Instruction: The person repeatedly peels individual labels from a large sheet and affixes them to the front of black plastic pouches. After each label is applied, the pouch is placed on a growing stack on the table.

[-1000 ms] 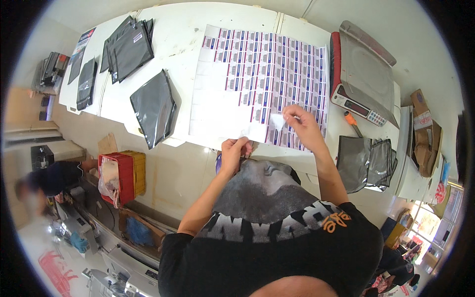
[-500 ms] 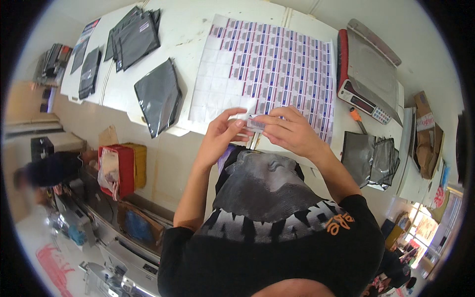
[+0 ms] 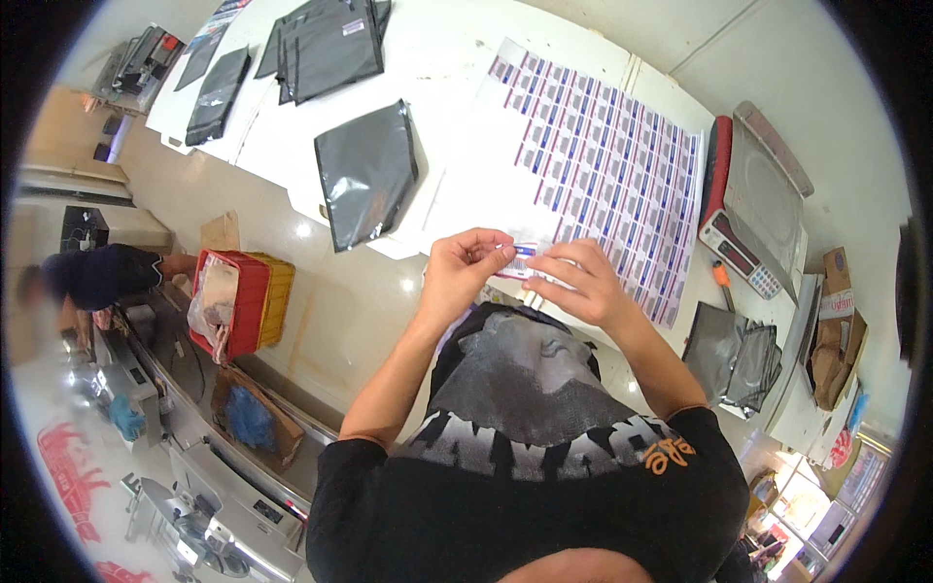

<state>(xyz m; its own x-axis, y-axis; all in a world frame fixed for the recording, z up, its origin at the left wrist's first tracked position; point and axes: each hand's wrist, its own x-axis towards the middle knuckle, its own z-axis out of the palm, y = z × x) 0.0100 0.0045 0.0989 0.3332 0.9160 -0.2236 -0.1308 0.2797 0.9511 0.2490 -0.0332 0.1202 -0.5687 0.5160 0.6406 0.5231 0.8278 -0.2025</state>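
Note:
Just off the front edge of the table, my left hand [image 3: 461,274] pinches a small printed sticker label [image 3: 524,251] between thumb and forefinger. Fingers of my right hand [image 3: 585,284] are closed on the label's other end, partly covering it. Behind my hands lies a big sheet of sticker labels [image 3: 614,173], printed in rows of blue, red and grey; its left part is bare white backing. A dark grey plastic mailer bag [image 3: 367,175] lies flat to the left of the sheet, its near corner past the table edge.
More grey bags [image 3: 330,53] are stacked at the far left, one bearing a label. On the right sit a scale [image 3: 753,209], an orange-handled tool [image 3: 721,275] and further bags [image 3: 724,355]. Red and yellow crates [image 3: 233,301] stand left; a person [image 3: 107,277] is beyond them.
My view has turned, so the table things sit farther right and most of them lower. The label has tilted between my fingers and now shows a blue strip.

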